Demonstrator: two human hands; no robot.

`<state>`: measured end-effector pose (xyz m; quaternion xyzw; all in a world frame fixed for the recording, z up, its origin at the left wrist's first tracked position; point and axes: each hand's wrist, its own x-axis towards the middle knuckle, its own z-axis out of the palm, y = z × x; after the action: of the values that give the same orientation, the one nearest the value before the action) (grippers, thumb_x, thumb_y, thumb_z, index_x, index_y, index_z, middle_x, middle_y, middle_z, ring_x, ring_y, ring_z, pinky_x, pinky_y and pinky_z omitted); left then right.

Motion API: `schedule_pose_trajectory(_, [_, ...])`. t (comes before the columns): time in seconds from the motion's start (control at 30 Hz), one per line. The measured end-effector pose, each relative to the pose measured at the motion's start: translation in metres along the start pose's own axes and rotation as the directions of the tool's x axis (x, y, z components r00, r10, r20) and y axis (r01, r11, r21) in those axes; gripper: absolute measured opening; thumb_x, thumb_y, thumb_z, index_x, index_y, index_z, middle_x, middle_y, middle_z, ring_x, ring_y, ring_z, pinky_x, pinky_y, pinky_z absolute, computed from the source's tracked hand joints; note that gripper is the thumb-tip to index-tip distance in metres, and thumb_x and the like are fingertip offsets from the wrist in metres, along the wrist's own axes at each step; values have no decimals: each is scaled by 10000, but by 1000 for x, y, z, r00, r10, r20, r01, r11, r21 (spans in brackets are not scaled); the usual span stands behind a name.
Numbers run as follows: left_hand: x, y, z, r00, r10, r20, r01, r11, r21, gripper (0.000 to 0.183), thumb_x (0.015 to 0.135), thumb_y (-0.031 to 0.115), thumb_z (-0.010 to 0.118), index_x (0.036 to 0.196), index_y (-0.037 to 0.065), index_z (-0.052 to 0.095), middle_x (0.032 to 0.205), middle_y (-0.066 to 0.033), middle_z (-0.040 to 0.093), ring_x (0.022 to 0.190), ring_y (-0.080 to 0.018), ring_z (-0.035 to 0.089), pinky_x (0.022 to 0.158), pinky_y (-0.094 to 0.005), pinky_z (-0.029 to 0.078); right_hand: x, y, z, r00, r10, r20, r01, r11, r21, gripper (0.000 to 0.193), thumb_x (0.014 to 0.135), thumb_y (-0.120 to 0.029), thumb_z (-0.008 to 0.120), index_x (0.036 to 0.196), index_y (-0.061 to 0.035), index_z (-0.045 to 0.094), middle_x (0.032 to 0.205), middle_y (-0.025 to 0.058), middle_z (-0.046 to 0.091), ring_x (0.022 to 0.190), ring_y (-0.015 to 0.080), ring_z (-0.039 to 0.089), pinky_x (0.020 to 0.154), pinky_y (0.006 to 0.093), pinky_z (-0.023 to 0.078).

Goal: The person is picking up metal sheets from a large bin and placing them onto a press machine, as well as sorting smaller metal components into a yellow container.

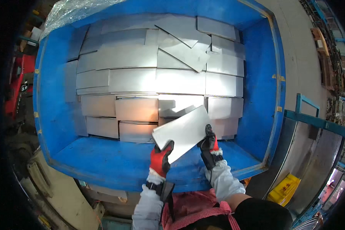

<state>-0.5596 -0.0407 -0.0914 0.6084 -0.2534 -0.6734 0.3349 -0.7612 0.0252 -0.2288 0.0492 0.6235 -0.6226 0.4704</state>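
my left hand (161, 158), in a red and black glove, grips the left end of a pale metal sheet (186, 132), the thumb pressing on its upper face and the other fingers mostly out of sight. my right hand (209, 140), gloved the same way, pinches the right end, thumb on top too; how its fingers lie underneath, i can't tell. the sheet is held at a slant, its right end farther from me than its left, over the near row of metal plates and the blue strip on my side of the bin. whether it's one sheet or a thin few together, i can't tell.

the big blue bin (274, 86) holds the metal plates (132, 80) in rows, edge against edge, some overlapping. toward the far middle, a few lie askew across the others, and bright light glares off the center. clear plastic wrap (71, 15) is bunched at the far left corner. outside the bin on my right are a teal rail (322, 124) and, lower down, a yellow container (283, 189). my pinkish-red apron (191, 205) shows below the near rim.
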Motion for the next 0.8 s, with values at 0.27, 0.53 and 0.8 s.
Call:
schedule_pose_trajectory(0.27, [-142, 74, -73, 874, 384, 298, -474, 808, 351, 257, 778, 44, 611, 1021, -24, 563, 983, -107, 604, 878, -184, 580, 779, -318, 460, -133, -167, -33, 768, 538, 346, -495, 843, -211, 349, 808, -108, 522, 1145, -30, 473, 1104, 96, 546, 990, 224, 531, 842, 372, 436])
schedule_pose_trajectory(0.53, [-228, 111, -94, 975, 44, 218, -64, 994, 86, 403, 731, 108, 680, 1100, 24, 540, 960, -66, 618, 903, -147, 559, 807, -293, 436, -135, -159, -19, 267, 503, 822, -791, 602, -111, 328, 934, -273, 351, 1149, -57, 474, 832, 15, 520, 768, 148, 514, 689, 288, 445])
schedule_pose_trajectory(0.8, [-287, 16, -88, 1000, 25, -7, -26, 991, -134, 400, 719, 235, 698, 1052, 53, 573, 947, -43, 612, 842, -125, 544, 735, -264, 431, -188, -189, -13, 481, 219, 849, 807, 268, -526, 379, 923, -281, 369, 1174, -8, 445, 905, 87, 546, 810, 200, 534, 731, 322, 443])
